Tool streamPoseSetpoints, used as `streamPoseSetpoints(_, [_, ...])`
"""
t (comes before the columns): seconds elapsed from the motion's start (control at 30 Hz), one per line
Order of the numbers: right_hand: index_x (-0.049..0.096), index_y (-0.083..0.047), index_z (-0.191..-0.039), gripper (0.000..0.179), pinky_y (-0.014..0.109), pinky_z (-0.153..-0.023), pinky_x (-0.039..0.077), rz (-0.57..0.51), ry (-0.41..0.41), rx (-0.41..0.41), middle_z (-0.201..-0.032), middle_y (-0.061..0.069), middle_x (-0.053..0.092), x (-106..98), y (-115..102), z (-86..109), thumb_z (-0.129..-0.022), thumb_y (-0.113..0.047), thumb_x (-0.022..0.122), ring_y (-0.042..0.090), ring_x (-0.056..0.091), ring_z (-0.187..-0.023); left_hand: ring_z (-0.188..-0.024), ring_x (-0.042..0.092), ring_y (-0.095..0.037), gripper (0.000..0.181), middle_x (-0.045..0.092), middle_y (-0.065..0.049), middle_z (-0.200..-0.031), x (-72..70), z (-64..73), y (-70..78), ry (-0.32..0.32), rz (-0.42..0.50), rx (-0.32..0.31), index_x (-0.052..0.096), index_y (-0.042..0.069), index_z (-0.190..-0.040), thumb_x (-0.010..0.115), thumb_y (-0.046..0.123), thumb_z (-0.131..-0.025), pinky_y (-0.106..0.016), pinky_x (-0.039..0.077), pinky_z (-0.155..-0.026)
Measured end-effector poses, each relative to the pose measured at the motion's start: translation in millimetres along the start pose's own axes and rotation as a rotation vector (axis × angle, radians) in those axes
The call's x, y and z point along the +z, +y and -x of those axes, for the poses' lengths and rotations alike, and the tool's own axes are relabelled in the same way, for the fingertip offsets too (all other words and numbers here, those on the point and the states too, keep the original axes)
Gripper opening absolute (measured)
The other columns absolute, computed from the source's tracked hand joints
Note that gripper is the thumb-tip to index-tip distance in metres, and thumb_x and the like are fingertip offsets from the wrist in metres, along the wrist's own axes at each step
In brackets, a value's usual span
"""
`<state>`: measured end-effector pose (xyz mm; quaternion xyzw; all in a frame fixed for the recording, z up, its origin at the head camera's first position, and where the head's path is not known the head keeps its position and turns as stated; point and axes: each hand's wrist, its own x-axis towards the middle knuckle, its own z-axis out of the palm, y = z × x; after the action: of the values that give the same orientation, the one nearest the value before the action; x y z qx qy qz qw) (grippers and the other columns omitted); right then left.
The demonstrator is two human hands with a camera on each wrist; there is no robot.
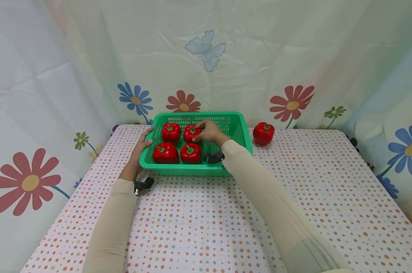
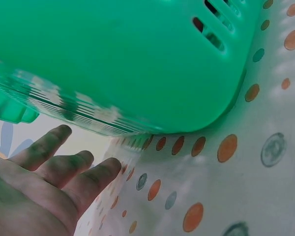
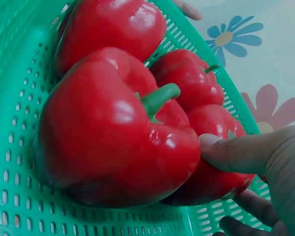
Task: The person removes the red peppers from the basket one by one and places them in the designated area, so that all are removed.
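Observation:
My right hand reaches into a green plastic basket and holds a red bell pepper in the back row. In the right wrist view, the thumb presses against that pepper's side, with the other fingers beyond it. Three more red bell peppers sit in the basket: one at front left, one at front middle and one at back left. At the basket's left rim rests my left hand, its fingers extended along the outer wall.
One more red bell pepper stands on the table, right of the basket. A dotted cloth covers the table. Behind it hangs a flowered curtain. Each wrist wears a black strap.

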<state>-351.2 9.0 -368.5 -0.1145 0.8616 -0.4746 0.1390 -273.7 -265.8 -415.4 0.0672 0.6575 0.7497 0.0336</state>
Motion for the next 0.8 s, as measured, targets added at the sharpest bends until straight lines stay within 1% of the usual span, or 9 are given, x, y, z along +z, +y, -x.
streamPoseSetpoints(0.23, [0.042,-0.012,-0.146,0.073,0.046,-0.096,0.051,-0.029,-0.037,0.005,-0.138,0.019,0.05,1,2,-3.9,-0.083,-0.009,0.078,0.032,0.053,-0.117,-0.147,0.025,-0.033,0.055,0.014,-0.008,-0.164,-1.1,1.1,-0.3,0.008,0.012,0.0,0.019,0.026,-0.157,0.032,0.014,-0.105,-0.021,0.049,-0.092])
streamPoseSetpoints(0.3, [0.041,-0.014,-0.148,0.074,0.047,-0.097,0.051,-0.056,-0.06,0.025,-0.14,0.017,0.049,1,2,-5.5,-0.084,-0.01,0.077,0.032,0.052,-0.119,-0.147,0.024,-0.033,0.056,0.013,-0.009,-0.164,-1.0,1.2,-0.1,0.008,0.008,0.005,0.019,0.026,-0.157,0.031,0.013,-0.105,-0.021,0.048,-0.093])
streamPoseSetpoints(0.4, [0.041,-0.017,-0.149,0.074,0.052,-0.099,0.049,-0.103,-0.107,0.081,-0.144,0.015,0.046,0,3,-8.7,-0.085,-0.013,0.076,0.032,0.05,-0.124,-0.148,0.023,-0.033,0.056,0.013,-0.009,-0.164,-1.2,0.1,-0.4,0.008,0.001,0.014,0.019,0.025,-0.158,0.032,0.012,-0.105,-0.021,0.047,-0.095])
streamPoseSetpoints(0.53, [0.036,-0.019,-0.151,0.077,0.056,-0.101,0.047,-0.155,-0.181,0.14,-0.146,0.013,0.045,0,4,-12.5,-0.085,-0.017,0.076,0.033,0.048,-0.13,-0.148,0.024,-0.031,0.056,0.013,-0.008,-0.164,-1.9,-1.7,-1.1,0.007,0.0,0.013,0.019,0.024,-0.158,0.032,0.013,-0.104,-0.022,0.046,-0.096])
streamPoseSetpoints(0.63, [0.034,-0.02,-0.152,0.079,0.056,-0.1,0.048,-0.172,-0.211,0.15,-0.145,0.012,0.045,2,4,-15.2,-0.085,-0.018,0.076,0.033,0.048,-0.13,-0.148,0.024,-0.031,0.056,0.013,-0.008,-0.164,-2.2,-2.2,-1.1,0.005,-0.001,0.01,0.019,0.025,-0.158,0.032,0.014,-0.104,-0.022,0.046,-0.095])
streamPoseSetpoints(0.8, [0.034,-0.018,-0.152,0.079,0.053,-0.099,0.049,-0.17,-0.214,0.136,-0.144,0.012,0.045,3,5,-18.6,-0.085,-0.018,0.077,0.032,0.049,-0.129,-0.148,0.025,-0.032,0.056,0.014,-0.008,-0.164,-2.2,-2.0,-2.1,0.007,0.002,0.015,0.02,0.026,-0.157,0.032,0.014,-0.104,-0.022,0.047,-0.094])
